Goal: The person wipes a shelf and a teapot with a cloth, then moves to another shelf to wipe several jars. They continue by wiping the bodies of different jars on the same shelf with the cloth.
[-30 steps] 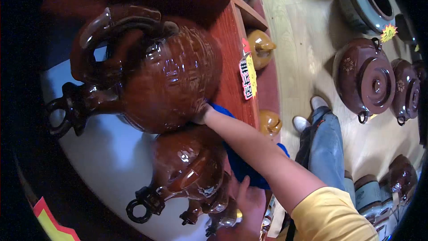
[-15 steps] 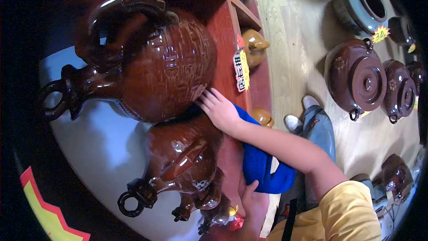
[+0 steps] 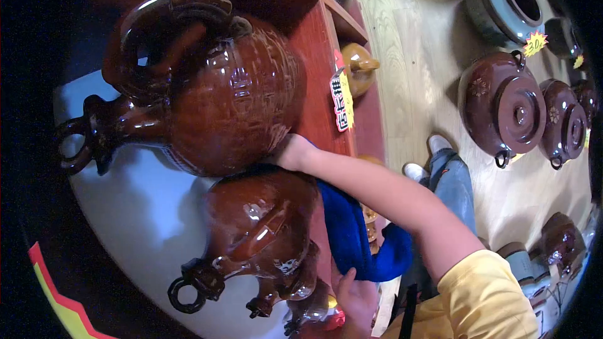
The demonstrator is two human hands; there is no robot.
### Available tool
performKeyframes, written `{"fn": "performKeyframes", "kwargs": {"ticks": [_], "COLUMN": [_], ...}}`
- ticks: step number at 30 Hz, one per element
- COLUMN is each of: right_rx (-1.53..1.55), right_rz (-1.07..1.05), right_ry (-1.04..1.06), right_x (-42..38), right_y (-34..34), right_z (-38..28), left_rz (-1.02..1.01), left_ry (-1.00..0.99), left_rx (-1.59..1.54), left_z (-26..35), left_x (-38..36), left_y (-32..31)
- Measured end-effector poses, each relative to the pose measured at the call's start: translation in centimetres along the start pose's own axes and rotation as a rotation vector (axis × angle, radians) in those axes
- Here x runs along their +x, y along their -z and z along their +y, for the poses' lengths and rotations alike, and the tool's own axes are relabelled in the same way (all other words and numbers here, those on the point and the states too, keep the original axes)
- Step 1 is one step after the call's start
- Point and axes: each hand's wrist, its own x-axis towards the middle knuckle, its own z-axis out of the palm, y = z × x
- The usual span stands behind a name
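Observation:
The view is turned sideways. A large glossy brown jug [image 3: 232,107], with an arched handle and a ring-topped lid, stands on the shelf [image 3: 311,81]. My right hand [image 3: 292,152] reaches in at its base, beside a smaller brown pot [image 3: 260,213]; the fingers are hidden. A blue cloth [image 3: 345,226] hangs below this wrist, its upper end out of sight behind the smaller pot. At the cloth's lower edge is my left hand [image 3: 357,298], thumb showing, closed on the cloth.
A price sign [image 3: 341,100] hangs on the shelf edge. Tan pots [image 3: 358,69] sit on a lower shelf. Lidded brown pots [image 3: 502,103] and a blue-grey pot [image 3: 507,9] stand on the floor [image 3: 414,81]. Small brown vessels [image 3: 308,304] are beside the smaller pot.
My right hand has slid inward, and its fingers, visible on the jug's base before, are now hidden. The blue cloth has shifted and now stretches further toward the smaller pot.

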Motion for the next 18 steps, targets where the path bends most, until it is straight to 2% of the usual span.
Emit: {"fn": "performKeyframes", "kwargs": {"ticks": [1, 2, 6, 8, 9, 10, 11, 14, 16, 18], "right_rx": [0.208, 0.211, 0.002, -0.037, -0.026, -0.015, -0.011, 0.177, 0.202, 0.176], "right_rz": [0.072, 0.077, -0.002, -0.009, -0.11, -0.214, -0.215, -0.123, 0.106, 0.081], "right_ry": [-0.007, -0.005, 0.049, 0.057, 0.023, -0.011, -0.01, -0.008, -0.057, -0.067], "right_x": [0.7, 1.4, 3.9, 4.5, 4.6, 4.5, 4.3, 3.6, 3.5, 3.3], "right_y": [0.9, 1.2, 1.6, 3.2, 4.8, 5.8, 5.8, 5.4, 4.4, 2.9], "right_z": [-0.4, -0.5, -1.2, -2.1, -2.7, -3.1, -3.1, -3.0, -3.0, -2.5], "left_rz": [-0.013, -0.014, -0.065, 0.202, 0.115, 0.12, 0.143, 0.134, 0.101, 0.104], "left_ry": [0.022, 0.018, 0.004, -0.016, 0.016, 0.014, 0.046, 0.076, 0.074, 0.038], "left_rx": [-0.03, -0.025, -0.054, 0.057, 0.011, 0.016, 0.027, 0.011, -0.015, 0.034], "left_z": [0.1, 0.2, -0.3, -0.6, -0.6, -0.6, -0.7, -0.9, -1.1, -1.0], "left_x": [0.6, 0.9, 1.9, 1.8, 2.2, 2.4, 2.6, 2.9, 2.9, 2.8], "left_y": [0.6, 0.9, 0.9, -0.6, -0.1, 0.1, 0.3, 0.4, 0.1, -0.2]}}
